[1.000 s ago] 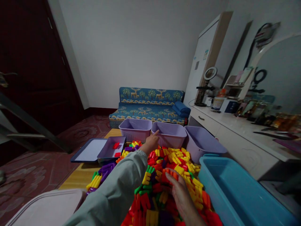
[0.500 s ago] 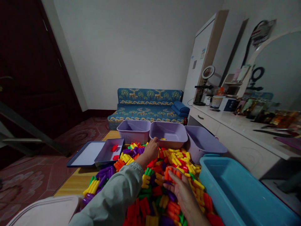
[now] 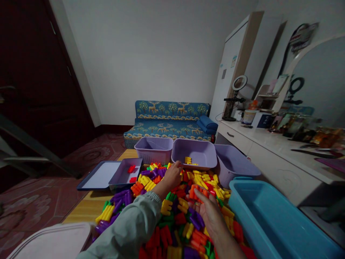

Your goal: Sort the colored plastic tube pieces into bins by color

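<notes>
My left hand [image 3: 173, 176], in a pale green sleeve, is just in front of the middle purple bin [image 3: 207, 165]. Its fingers are loosely bent and partly hidden, with no block visible in them. Inside that bin are yellow toy blocks [image 3: 188, 160]. Lower right, my right hand [image 3: 211, 212] is closed on an orange toy block [image 3: 198, 192], thumb on top. Both hands are over a wide heap of ridged plastic blocks [image 3: 180, 218] in red, yellow, orange, green and purple.
Two more purple bins [image 3: 153, 155] flank the middle one. At left is a shallow purple tray [image 3: 114, 177] with red blocks, beside a white-topped lid [image 3: 99, 176]. A blue tub [image 3: 285, 223] stands right, a pale lid [image 3: 54, 241] lower left. Behind is a blue sofa [image 3: 167, 126].
A yellow block now shows standing up in the middle bin, where only a low yellow piece showed before. My left hand has drawn back slightly downward. My right hand still holds the orange block.
</notes>
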Motion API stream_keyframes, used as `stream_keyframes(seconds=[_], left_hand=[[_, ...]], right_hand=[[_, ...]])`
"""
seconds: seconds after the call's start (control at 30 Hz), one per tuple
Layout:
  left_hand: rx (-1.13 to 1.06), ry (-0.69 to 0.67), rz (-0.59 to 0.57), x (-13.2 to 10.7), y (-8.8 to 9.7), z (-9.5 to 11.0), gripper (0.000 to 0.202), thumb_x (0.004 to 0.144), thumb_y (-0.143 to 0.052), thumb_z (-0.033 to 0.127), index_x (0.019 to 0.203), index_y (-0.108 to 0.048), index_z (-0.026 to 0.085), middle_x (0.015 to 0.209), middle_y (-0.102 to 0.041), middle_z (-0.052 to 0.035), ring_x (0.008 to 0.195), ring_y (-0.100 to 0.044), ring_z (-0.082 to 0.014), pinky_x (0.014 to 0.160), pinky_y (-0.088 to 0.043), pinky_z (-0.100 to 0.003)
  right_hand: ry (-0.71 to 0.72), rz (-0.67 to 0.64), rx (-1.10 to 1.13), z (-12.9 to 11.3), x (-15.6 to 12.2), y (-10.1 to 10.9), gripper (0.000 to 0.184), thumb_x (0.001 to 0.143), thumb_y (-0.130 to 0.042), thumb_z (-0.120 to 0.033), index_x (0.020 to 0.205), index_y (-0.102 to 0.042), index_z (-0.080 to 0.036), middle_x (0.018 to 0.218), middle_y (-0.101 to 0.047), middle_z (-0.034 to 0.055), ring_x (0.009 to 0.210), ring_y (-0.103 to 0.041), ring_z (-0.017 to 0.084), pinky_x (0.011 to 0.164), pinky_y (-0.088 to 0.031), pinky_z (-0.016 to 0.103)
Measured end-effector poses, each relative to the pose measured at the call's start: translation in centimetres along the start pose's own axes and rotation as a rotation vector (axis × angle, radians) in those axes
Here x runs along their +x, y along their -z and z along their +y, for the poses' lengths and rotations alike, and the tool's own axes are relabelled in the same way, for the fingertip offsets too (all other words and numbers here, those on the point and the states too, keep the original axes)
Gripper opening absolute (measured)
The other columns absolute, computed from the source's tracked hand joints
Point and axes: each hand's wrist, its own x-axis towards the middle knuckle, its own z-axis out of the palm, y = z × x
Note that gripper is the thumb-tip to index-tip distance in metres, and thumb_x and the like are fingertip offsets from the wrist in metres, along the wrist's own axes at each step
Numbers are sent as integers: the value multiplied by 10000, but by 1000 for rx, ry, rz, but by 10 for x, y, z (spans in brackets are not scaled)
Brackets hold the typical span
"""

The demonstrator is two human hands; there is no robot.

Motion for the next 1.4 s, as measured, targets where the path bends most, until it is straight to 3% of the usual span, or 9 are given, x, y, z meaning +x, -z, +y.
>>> stream_keyframes(seconds=[0.17,0.3,0.5,0.63,0.8,0.9,1.0,1.23,1.4], left_hand=[[27,9,0,-6,-4,1,391,750,-480,98,1127,-569,153,1308,-447,-89,1146,-496,-212,1004,-436,-314],[29,35,-28,-6,-3,2,394,747,-488,101,1120,-580,192,1305,-456,-65,1146,-498,-206,985,-448,-303],[-7,-3,16,15,4,-5,451,747,-486,81,1181,-556,187,1259,-500,-81,1152,-505,-198,1022,-422,-315],[-3,4,0,32,10,-9,508,746,-495,77,1244,-519,173,1389,-420,-105,1199,-494,-218,1029,-419,-333],[93,226,86,39,22,-21,394,834,-427,121,1206,-536,192,1446,-368,-110,1155,-553,-213,926,-489,-320],[173,415,139,35,32,-40,335,880,-373,170,1166,-547,180,1450,-354,-138,1078,-605,-216,866,-517,-342],[231,514,72,28,43,-63,289,846,-423,168,1062,-612,136,1453,-333,-174,1054,-620,-235,866,-517,-349],[260,513,48,7,47,-79,295,815,-455,125,1029,-656,149,1312,-458,-126,1020,-613,-204,869,-504,-286],[243,470,132,-8,34,-75,338,834,-425,116,1113,-613,158,1339,-435,-115,1063,-568,-212,896,-485,-299]], right_hand=[[4,15,120,-20,18,-7,461,499,-851,-231,878,-595,-173,760,-711,24,792,-701,233,608,-580,296],[-51,20,150,-19,26,-5,398,507,-833,-188,832,-605,-165,751,-714,42,809,-701,244,624,-585,311],[-71,-14,121,-5,20,-2,313,574,-802,-214,818,-614,-159,775,-717,48,787,-701,222,616,-579,289],[-100,-2,137,-7,16,-7,336,549,-807,-193,811,-599,-166,776,-719,45,748,-699,208,594,-575,276],[-84,-21,118,-10,9,-10,399,524,-835,-209,847,-605,-167,817,-720,40,778,-700,224,591,-579,286],[-84,-37,100,-9,7,-8,393,536,-838,-216,859,-621,-162,812,-720,43,826,-697,239,615,-584,298],[-95,-52,84,-6,9,-6,396,537,-840,-214,866,-628,-158,814,-721,47,842,-696,246,629,-588,305],[-92,-65,70,-1,15,-20,381,563,-829,-204,877,-618,-157,784,-711,44,791,-698,240,615,-584,312],[-186,-132,98,-5,41,-58,214,651,-742,-131,812,-602,-144,730,-699,52,722,-692,196,631,-565,282]])
